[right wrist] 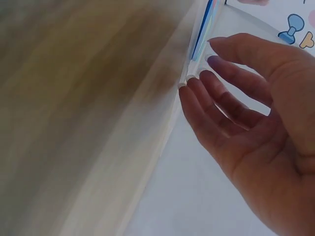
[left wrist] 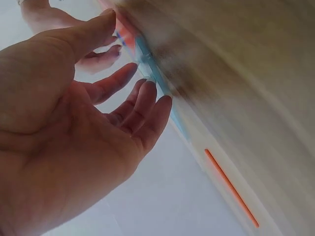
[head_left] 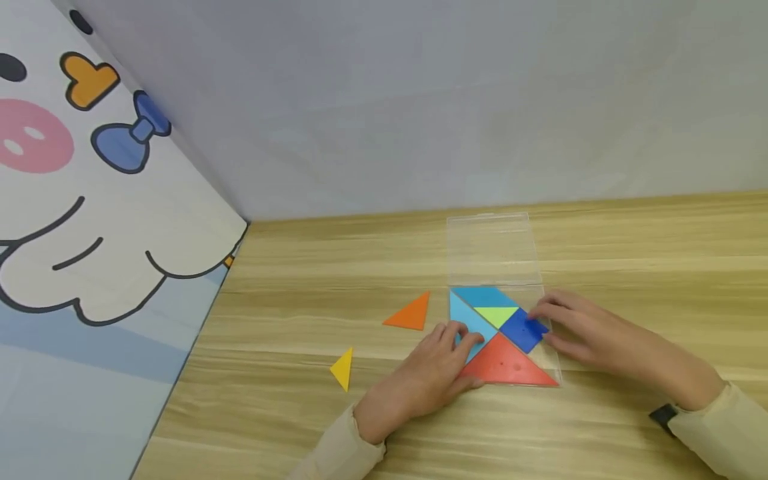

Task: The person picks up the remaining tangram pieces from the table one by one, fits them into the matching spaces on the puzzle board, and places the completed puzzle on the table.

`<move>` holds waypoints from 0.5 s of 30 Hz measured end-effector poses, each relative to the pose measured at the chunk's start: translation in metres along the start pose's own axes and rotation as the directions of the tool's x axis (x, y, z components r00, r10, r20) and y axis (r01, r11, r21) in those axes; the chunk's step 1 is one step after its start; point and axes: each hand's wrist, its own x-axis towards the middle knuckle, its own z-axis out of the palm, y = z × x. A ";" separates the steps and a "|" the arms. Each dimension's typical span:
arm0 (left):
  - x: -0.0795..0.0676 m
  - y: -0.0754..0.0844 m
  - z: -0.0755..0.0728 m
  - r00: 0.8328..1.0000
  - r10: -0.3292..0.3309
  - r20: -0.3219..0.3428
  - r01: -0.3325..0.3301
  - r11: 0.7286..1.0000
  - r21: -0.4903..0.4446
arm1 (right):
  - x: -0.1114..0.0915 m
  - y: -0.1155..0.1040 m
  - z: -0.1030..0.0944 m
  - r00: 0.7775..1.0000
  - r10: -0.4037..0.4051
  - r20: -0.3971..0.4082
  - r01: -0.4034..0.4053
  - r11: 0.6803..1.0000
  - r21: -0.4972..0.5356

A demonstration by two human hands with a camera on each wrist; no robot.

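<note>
Seven flat pieces are showing in the head view. Five are sitting within the clear tray (head_left: 531, 297): teal parallelogram (head_left: 481, 297), light-blue triangle (head_left: 465, 315), lime triangle (head_left: 498, 315), red triangle (head_left: 507, 363) and dark-blue square (head_left: 524, 331). Square is lying right of the lime triangle, just beside the red. Orange triangle (head_left: 413, 315) and yellow triangle (head_left: 344, 369) are lying on the table (head_left: 282, 307), left of the tray. Clear panel (head_left: 493, 250) is lying flat beyond the tray. Left hand (head_left: 437, 373) is resting at the light-blue and red triangles, fingers loosely bent, thumb spread away, clamping nothing. Right hand (head_left: 594, 333) is touching the square near its right corner; can't tell if it's pinching.

Left wrist view: left thumb and fingers are standing apart, fingertips showing near the light-blue triangle's edge. Orange triangle is showing edge-on, lower right.

Right wrist view: right fingers are curving, thumb and fingertips apart, dark-blue square showing edge-on just beyond them. Cartoon print (right wrist: 292, 29) is showing upper right.
</note>
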 end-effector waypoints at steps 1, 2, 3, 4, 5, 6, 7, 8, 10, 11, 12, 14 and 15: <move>-0.001 0.000 0.000 1.000 0.006 -0.008 -0.006 1.000 -0.003 | -0.001 0.000 0.000 1.000 0.004 -0.004 -0.004 1.000 -0.002; -0.002 -0.001 -0.001 1.000 0.006 -0.010 -0.006 1.000 -0.007 | -0.002 0.000 -0.001 1.000 0.004 -0.007 -0.004 1.000 -0.005; -0.003 -0.001 -0.001 1.000 0.004 -0.014 -0.005 1.000 -0.005 | -0.003 0.000 -0.002 1.000 0.005 -0.010 -0.005 1.000 -0.009; -0.004 -0.001 -0.002 1.000 0.000 -0.018 0.000 1.000 -0.007 | -0.004 -0.001 -0.003 1.000 0.009 -0.008 -0.009 1.000 -0.010; -0.005 -0.002 -0.002 1.000 -0.009 -0.023 0.009 1.000 -0.007 | -0.004 -0.001 -0.003 1.000 0.013 -0.005 -0.013 1.000 -0.012; -0.006 -0.002 -0.002 0.999 -0.019 -0.028 0.019 1.000 -0.007 | -0.005 -0.001 -0.004 1.000 0.015 -0.004 -0.015 1.000 -0.016; -0.007 -0.003 -0.003 0.999 -0.027 -0.036 0.027 1.000 -0.001 | -0.005 -0.001 -0.004 1.000 0.018 -0.003 -0.018 1.000 -0.019; -0.008 -0.003 -0.003 0.998 -0.037 -0.043 0.037 0.999 0.003 | -0.006 -0.001 -0.005 1.000 0.024 -0.001 -0.024 0.999 -0.023; -0.010 -0.005 -0.003 0.996 -0.049 -0.073 0.050 0.999 0.009 | -0.006 -0.002 -0.006 0.999 0.044 0.012 -0.043 0.999 -0.029; -0.011 -0.006 -0.003 0.995 -0.054 -0.088 0.055 0.998 0.011 | -0.007 -0.002 -0.007 0.998 0.058 0.019 -0.057 0.998 -0.036; -0.013 -0.006 -0.003 0.993 -0.058 -0.103 0.059 0.998 0.012 | -0.007 -0.003 -0.008 0.997 0.075 0.028 -0.074 0.996 -0.042; -0.016 -0.008 -0.003 0.988 -0.067 -0.141 0.070 0.997 0.017 | -0.008 -0.004 -0.009 0.993 0.112 0.047 -0.109 0.992 -0.059; -0.018 -0.008 -0.003 0.984 -0.073 -0.161 0.077 0.997 0.018 | -0.008 -0.005 -0.010 0.990 0.130 0.055 -0.127 0.990 -0.067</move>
